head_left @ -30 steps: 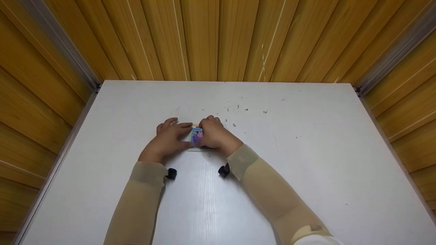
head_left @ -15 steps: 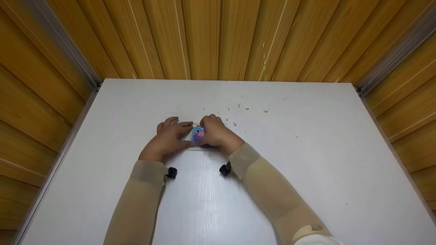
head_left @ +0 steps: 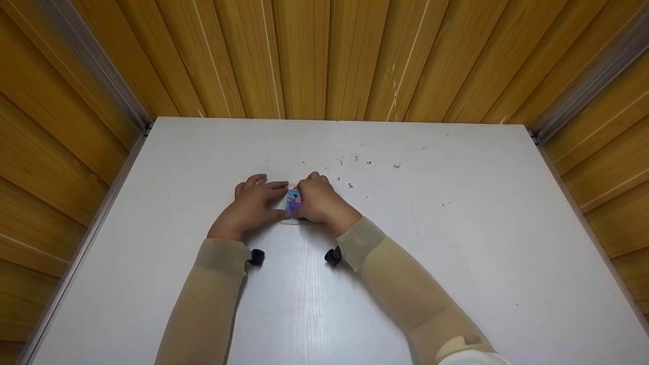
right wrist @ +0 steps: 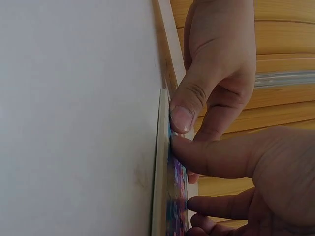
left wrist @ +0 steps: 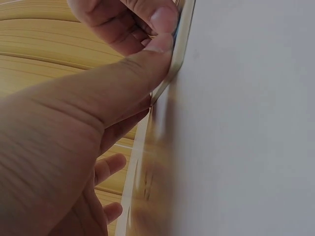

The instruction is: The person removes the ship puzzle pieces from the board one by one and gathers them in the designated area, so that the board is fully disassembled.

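Purple-blue board (head_left: 293, 199) sat smack in between, left hand (head_left: 251, 205) loosely spread against it, right hand (head_left: 318, 200) kinda pinching it.

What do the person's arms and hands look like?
The left sleeve and right sleeve are beige, each with a greyer cuff. A small black piece juts inward from each wrist. The left hand and right hand are ungloved. Something white shows at the right sleeve's upper end.

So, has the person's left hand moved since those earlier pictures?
No, not noticeably. In the head view, the left hand keeps the same place against the dark marks on the white table, so there's no direction to give.
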### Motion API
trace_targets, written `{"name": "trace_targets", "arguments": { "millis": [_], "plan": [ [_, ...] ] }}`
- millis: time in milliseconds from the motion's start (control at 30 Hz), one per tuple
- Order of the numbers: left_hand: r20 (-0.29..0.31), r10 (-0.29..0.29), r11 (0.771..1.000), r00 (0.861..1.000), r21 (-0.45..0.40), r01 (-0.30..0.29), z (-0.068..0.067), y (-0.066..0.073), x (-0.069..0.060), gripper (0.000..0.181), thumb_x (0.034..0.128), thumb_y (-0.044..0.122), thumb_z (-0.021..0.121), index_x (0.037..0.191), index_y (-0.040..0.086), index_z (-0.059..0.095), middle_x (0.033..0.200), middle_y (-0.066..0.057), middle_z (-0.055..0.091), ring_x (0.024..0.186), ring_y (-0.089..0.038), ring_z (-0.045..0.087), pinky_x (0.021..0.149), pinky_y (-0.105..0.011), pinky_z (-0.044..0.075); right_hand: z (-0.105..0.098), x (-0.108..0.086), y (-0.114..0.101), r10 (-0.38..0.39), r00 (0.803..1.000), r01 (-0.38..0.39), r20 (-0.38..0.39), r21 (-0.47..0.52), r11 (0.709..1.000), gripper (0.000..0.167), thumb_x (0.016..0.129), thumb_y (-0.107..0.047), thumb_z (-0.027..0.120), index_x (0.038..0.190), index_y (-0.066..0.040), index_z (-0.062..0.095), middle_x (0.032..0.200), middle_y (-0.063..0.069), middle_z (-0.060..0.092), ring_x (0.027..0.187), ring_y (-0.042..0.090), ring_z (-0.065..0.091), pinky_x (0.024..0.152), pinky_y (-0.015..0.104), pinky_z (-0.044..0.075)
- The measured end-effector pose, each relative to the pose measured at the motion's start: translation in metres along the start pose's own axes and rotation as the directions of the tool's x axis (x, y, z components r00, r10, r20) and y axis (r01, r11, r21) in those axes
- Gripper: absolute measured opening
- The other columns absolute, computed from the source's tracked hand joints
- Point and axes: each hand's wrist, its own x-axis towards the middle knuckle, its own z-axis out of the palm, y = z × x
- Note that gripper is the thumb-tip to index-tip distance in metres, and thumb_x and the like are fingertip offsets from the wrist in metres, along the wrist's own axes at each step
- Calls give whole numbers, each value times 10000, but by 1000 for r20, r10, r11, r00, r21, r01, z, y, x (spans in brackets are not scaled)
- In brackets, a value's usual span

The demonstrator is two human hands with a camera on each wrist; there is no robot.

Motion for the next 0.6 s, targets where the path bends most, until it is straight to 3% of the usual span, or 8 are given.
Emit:
{"name": "trace_targets", "arguments": {
  "millis": [167,433,600],
  "plan": [
    [4,-6,1000,1000,1,6,1,1,0,727,985,407,883,1635,209,626,1777,48,518,1771,-358,153,1413,-686,53,-1,-1,2,-2,1000,2,-5,-22,1000,658,906,-334,949,1413,18,719,1452,218,616,1364,385,566,1230,505,515],
    [13,-16,1000,1000,16,16,0,0,0,742,984,398,882,1645,198,611,1787,40,506,1772,-371,144,1411,-701,52,0,7,14,-16,999,13,30,79,997,693,873,-281,980,1425,4,673,1466,218,586,1379,387,549,1235,517,512],
    [15,8,999,1000,31,-8,0,-2,1,750,992,398,872,1651,170,596,1791,20,502,1768,-403,148,1404,-706,31,-1,9,13,-6,999,2,40,99,995,726,868,-269,979,1452,5,646,1474,227,575,1399,398,538,1249,533,508]
  ]
}}
